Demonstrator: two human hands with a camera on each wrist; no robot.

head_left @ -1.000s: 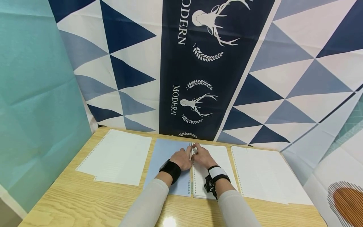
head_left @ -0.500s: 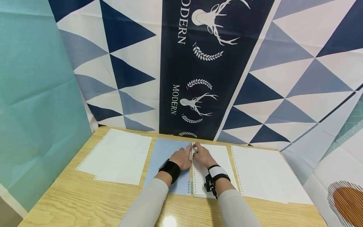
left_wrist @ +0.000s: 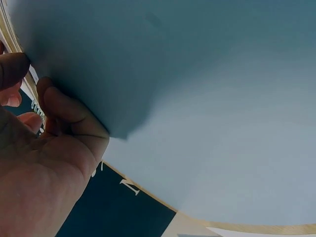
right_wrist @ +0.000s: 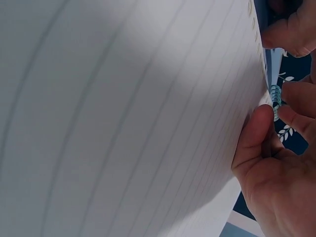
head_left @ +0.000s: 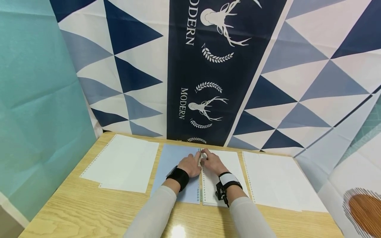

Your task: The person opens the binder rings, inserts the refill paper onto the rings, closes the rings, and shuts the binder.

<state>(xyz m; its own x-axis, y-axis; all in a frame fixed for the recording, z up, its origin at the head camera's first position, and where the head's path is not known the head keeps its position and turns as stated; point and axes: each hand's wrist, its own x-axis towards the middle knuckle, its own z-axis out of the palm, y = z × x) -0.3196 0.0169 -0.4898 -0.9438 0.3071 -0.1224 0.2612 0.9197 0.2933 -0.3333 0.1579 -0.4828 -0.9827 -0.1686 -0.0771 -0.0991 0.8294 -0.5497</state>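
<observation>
An open ring-bound notebook lies in the middle of the wooden table. Its pale blue cover is on the left, its stack of lined white pages on the right. At the far end of the spine, both hands meet. My left hand has its thumb bent at the cover's inner edge and a finger by the rings. My right hand has its thumb on the page edge, with fingertips at the far side of the pale teal rings. Both pinch around the ring binding, partly hidden by the fingers.
Overlapping loose sheets with punched edges lie to the left, and more ruled loose sheets to the right. Behind the table hangs a patterned cloth, close to its far edge. A teal cloth hangs at the left.
Both hands stay at the far end of the spine, with only slight finger shifts. The notebook and loose sheets have not moved.
</observation>
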